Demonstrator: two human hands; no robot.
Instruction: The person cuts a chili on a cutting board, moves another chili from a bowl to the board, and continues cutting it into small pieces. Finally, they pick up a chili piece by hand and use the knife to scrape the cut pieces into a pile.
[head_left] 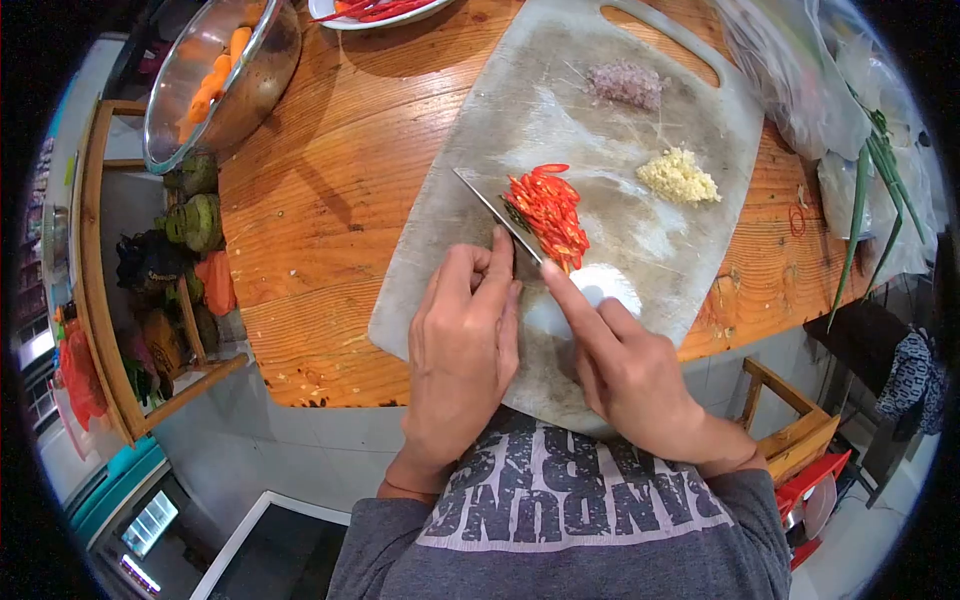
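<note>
Head view: your right hand (635,375) is gripping the knife (495,211) by the chili (550,215) on the board (430,240), and your left hand (455,335) (I can't tell its grip) is sitting so close that a slip could cut you.

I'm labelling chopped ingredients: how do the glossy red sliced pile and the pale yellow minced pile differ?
The glossy red sliced pile is thin, elongated pieces; the pale yellow minced pile is fine crumbs. The red pile lies beside the steel knife; the yellow one sits apart from it. Both rest on the worn grey-white board.
</note>
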